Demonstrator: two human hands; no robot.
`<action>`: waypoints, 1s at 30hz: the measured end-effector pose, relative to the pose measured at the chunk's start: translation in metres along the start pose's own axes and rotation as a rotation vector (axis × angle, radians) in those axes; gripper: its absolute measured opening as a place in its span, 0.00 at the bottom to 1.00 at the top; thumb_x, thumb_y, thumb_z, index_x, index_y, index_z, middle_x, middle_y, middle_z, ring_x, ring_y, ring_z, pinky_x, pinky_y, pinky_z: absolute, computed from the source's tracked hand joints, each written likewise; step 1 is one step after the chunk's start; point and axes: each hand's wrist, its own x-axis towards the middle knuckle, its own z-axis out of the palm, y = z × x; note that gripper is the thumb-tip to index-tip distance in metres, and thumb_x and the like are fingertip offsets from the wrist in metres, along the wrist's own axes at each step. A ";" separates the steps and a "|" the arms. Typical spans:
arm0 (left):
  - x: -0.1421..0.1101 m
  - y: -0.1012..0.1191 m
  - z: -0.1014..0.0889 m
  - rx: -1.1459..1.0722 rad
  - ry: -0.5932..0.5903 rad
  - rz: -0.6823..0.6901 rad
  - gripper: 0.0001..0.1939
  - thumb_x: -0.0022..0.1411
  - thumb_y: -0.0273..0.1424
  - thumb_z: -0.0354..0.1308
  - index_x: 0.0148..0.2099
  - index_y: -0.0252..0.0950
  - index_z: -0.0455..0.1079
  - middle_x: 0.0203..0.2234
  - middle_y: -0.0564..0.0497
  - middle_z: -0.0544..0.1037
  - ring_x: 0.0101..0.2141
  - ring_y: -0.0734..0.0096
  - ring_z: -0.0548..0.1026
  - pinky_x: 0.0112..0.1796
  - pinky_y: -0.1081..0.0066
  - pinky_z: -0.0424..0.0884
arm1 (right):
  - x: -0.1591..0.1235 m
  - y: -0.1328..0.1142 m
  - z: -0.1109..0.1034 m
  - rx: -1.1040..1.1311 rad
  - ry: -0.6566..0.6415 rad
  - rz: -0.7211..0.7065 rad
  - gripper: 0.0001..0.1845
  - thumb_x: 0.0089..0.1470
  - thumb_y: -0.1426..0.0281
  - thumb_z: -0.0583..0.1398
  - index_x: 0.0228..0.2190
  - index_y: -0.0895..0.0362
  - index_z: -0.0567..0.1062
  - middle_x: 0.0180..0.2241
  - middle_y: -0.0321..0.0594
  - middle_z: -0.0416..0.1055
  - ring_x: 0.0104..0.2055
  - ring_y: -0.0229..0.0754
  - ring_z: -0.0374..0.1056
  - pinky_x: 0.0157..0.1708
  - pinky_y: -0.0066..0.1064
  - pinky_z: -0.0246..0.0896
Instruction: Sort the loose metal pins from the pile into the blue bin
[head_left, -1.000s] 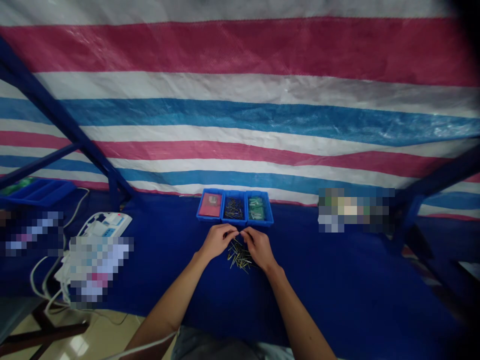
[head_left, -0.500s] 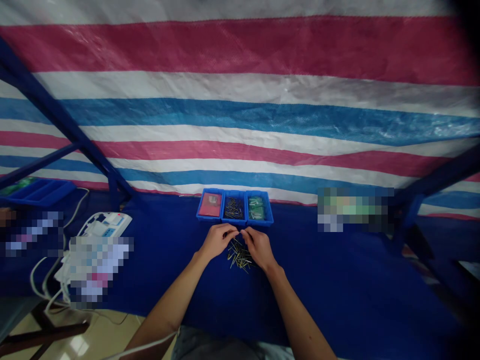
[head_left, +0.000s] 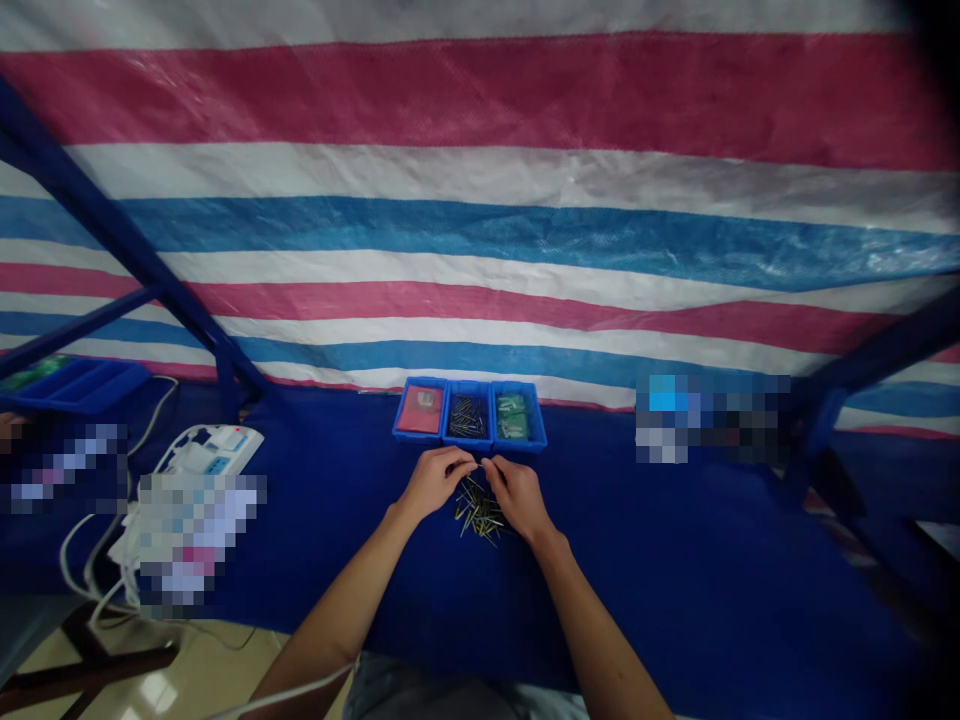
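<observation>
My left hand (head_left: 436, 482) and my right hand (head_left: 519, 494) meet almost fingertip to fingertip over the blue table, both pinched closed. Whatever is between the fingertips is too small to make out. Just below them lies a loose pile of thin metal pieces (head_left: 478, 518), like long screws or nails, some with a brassy shine. Beyond the hands stand three joined blue bins. The left bin (head_left: 400, 432) holds something flat and red, the middle bin (head_left: 468, 443) dark thin metal pieces, and the right bin (head_left: 535, 436) green and whitish small items.
On the left lie a white power strip (head_left: 225, 450) and white cables (head_left: 71, 560). A divided blue tray (head_left: 97, 385) sits farther back. Blue frame bars (head_left: 187, 310) slant down on both sides, and a striped sheet (head_left: 480, 220) hangs behind. Blurred-out patches cover some items.
Both hands keep nearly the same pose over the pile. The blurred patch at the right has changed colour from green to blue and dark.
</observation>
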 end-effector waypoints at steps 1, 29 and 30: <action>0.000 0.000 0.000 -0.001 0.001 0.000 0.12 0.68 0.35 0.57 0.38 0.35 0.78 0.30 0.50 0.80 0.29 0.71 0.75 0.34 0.73 0.68 | 0.000 0.000 0.000 -0.003 0.001 0.000 0.22 0.69 0.61 0.49 0.25 0.55 0.69 0.22 0.36 0.70 0.23 0.37 0.65 0.27 0.26 0.52; 0.000 0.003 -0.001 0.007 -0.018 0.010 0.12 0.68 0.36 0.56 0.39 0.36 0.78 0.33 0.48 0.81 0.31 0.70 0.76 0.35 0.72 0.70 | -0.001 0.007 0.005 -0.075 0.035 -0.002 0.26 0.70 0.59 0.48 0.22 0.55 0.68 0.18 0.35 0.66 0.20 0.36 0.63 0.26 0.28 0.49; 0.000 0.004 -0.001 0.010 -0.017 0.012 0.13 0.68 0.36 0.56 0.39 0.36 0.79 0.33 0.48 0.81 0.31 0.70 0.76 0.36 0.72 0.70 | -0.001 0.008 0.005 -0.075 0.039 -0.001 0.26 0.70 0.59 0.48 0.22 0.55 0.68 0.18 0.35 0.66 0.20 0.36 0.63 0.26 0.28 0.49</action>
